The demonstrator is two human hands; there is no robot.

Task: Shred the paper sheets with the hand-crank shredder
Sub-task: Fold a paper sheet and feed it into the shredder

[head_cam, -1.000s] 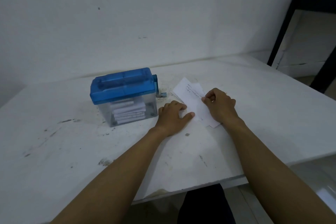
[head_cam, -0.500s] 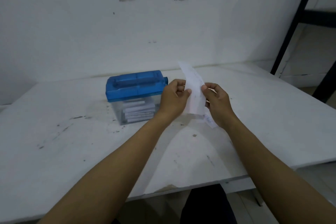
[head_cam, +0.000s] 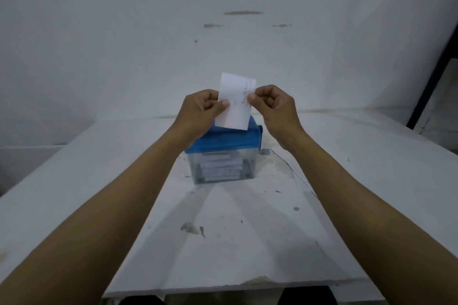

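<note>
Paper sheet (head_cam: 235,106), small and white with faint writing down its right side, is held upright in the air above the middle of the table, pinched at both side edges. The left hand (head_cam: 200,109) grasps its left edge, thumb pressed on the near face and the other fingers curled. The right hand (head_cam: 275,104) grasps the right edge the same way, thumb tip on the near face. Both bare forearms reach in from the near corners of the view and converge on the sheet. Its lower edge sits just over the top of the shredder (head_cam: 223,153), which stands on the table directly beneath the hands. Whether that edge has gone into the slot or only hangs in front of it cannot be told, since the sheet covers that part. The shredder has a blue lid (head_cam: 223,141) on a clear bin (head_cam: 247,168), and through the bin's near wall a stack of white paper pieces (head_cam: 220,166) shows. At the lid's right end a blue crank (head_cam: 259,129) sticks out, untouched, and the right wrist passes just to the right of it. The white table (head_cam: 359,181) bears dark scuffs and a grey stain (head_cam: 192,228) nearer than the shredder. A white wall (head_cam: 124,32) with a few smears rises behind, and a black frame (head_cam: 436,69) stands at the far right.
</note>
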